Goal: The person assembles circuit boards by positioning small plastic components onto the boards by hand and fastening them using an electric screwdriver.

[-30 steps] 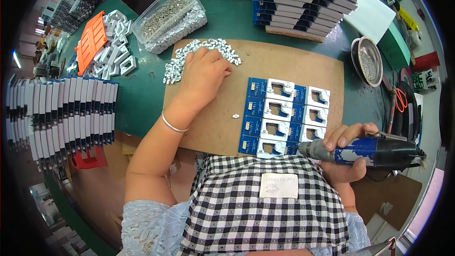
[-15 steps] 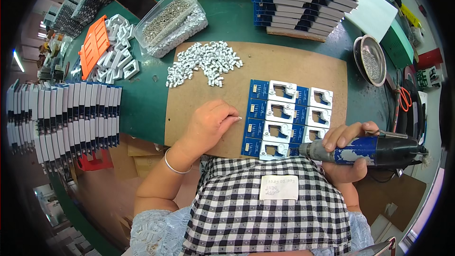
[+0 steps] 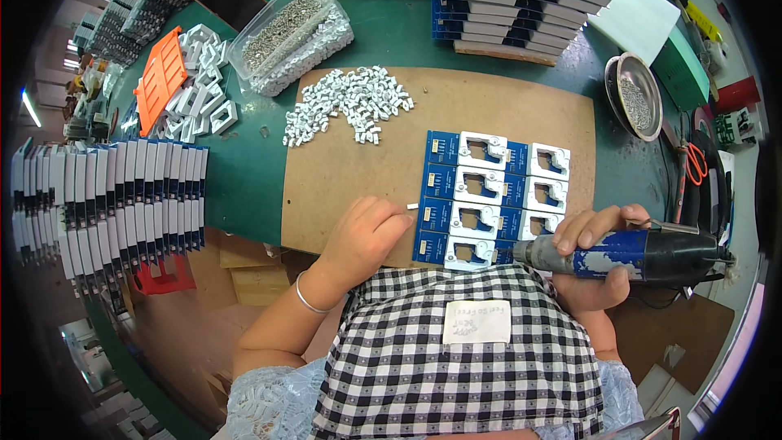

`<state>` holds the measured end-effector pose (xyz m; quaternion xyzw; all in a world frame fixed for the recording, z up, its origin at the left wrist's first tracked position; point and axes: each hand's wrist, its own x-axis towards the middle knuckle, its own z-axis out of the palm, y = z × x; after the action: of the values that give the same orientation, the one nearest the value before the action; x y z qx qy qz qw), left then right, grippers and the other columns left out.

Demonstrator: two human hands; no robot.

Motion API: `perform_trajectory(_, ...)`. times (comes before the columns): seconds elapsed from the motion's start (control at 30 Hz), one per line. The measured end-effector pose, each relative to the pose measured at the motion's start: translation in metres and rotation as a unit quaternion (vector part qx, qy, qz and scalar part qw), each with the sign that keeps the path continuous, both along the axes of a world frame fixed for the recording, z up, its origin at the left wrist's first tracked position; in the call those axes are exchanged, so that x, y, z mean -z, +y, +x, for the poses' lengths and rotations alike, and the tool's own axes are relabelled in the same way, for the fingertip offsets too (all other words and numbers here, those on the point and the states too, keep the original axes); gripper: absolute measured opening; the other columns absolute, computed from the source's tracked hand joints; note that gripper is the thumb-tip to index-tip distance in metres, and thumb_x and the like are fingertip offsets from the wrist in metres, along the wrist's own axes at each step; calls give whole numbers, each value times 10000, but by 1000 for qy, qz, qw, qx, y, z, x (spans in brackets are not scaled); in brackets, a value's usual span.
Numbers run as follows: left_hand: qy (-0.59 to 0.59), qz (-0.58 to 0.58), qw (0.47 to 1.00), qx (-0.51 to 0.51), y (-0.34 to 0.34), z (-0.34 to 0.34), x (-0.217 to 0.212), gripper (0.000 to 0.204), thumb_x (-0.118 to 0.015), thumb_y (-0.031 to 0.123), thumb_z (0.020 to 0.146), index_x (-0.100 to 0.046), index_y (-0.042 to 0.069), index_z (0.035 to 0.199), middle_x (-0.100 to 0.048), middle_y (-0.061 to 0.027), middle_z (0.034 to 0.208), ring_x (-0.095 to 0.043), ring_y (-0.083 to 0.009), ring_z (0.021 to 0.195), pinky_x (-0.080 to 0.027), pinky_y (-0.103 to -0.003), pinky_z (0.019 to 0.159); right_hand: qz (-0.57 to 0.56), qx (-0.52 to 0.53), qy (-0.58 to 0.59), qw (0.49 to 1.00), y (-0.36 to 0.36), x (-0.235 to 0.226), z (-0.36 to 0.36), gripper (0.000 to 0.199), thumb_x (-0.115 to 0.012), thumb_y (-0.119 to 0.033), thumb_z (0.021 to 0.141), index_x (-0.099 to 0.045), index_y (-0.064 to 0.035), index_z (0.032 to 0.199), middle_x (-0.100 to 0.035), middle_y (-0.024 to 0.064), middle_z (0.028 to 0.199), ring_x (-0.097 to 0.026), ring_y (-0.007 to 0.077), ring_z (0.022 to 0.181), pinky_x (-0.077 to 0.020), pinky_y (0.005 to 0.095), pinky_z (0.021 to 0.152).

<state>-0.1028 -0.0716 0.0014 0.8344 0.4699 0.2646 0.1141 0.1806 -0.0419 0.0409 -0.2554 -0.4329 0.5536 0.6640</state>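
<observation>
Brown fibreboard mat (image 3: 366,171) under both hands, lying on the green bench (image 3: 244,171).

Left hand (image 3: 371,232): loosely curled, knuckles up, resting on the near edge of the mat. A small white clip (image 3: 412,207) sits just off its fingertips; whether it is pinched or only touched, cannot tell. A second ago this hand was stretched out to the heap of white clips (image 3: 350,102) far ahead of it; half a second ago it was already drawn back to mid-mat; now it has come closer to the blue boards.

Right hand (image 3: 599,257): wrapped firmly round the blue electric screwdriver (image 3: 627,254), held level, tip pointing left at the nearest corner of the blue circuit boards (image 3: 489,195). Position unchanged across all three pictures.

Blue boards with white square frames lie in a block between the two hands, just ahead of the screwdriver tip.

Beyond the left hand: clear tub of screws (image 3: 289,28), orange tray (image 3: 159,81). Far left of it: rows of stacked white-and-blue parts (image 3: 106,195). Ahead of the right hand: metal dish (image 3: 631,94), stacks of blue boards (image 3: 513,0). Checked cloth (image 3: 456,358) below both wrists.
</observation>
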Motion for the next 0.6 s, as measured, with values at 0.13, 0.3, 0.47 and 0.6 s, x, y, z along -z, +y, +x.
perform_trajectory(0.13, -74, -6, 996, -51, -4, 2, 4, 222, -689, -41, 707, -664, 29, 916, -597, -84, 828, -572, -246, 730, -469, -338, 632, 3, 0, -1, 1000, 0, 2, 0, 654, -734, -444, 785, -383, -124, 1235, -544, 67, 806, -609, 216, 692, -507, 371, 649)
perform_trajectory(0.3, -67, -12, 995, -79, 1, 1, 4, 278, -698, -39, 707, -698, 37, 974, -590, -73, 824, -569, -239, 728, -466, -331, 612, 3, 2, -5, 1000, -1, 0, -1, 650, -734, -446, 788, -386, -122, 1232, -544, 66, 803, -610, 216, 693, -508, 371, 656)
perform_trajectory(0.47, 7, 13, 1000, -23, -6, -3, 0, 236, -653, 20, 753, -691, 33, 986, -596, -68, 860, -566, -237, 772, -465, -327, 649, -4, 9, 1, 1000, -2, 1, -1, 644, -732, -440, 791, -391, -117, 1232, -546, 67, 795, -610, 218, 687, -507, 366, 656)
perform_trajectory(0.6, -21, 12, 999, -31, -12, -3, 2, 217, -666, 17, 767, -692, 36, 981, -606, -71, 863, -575, -241, 750, -472, -333, 640, -7, 4, -1, 1000, 0, 1, -2, 646, -734, -436, 790, -392, -112, 1231, -549, 69, 798, -611, 219, 686, -505, 363, 649)
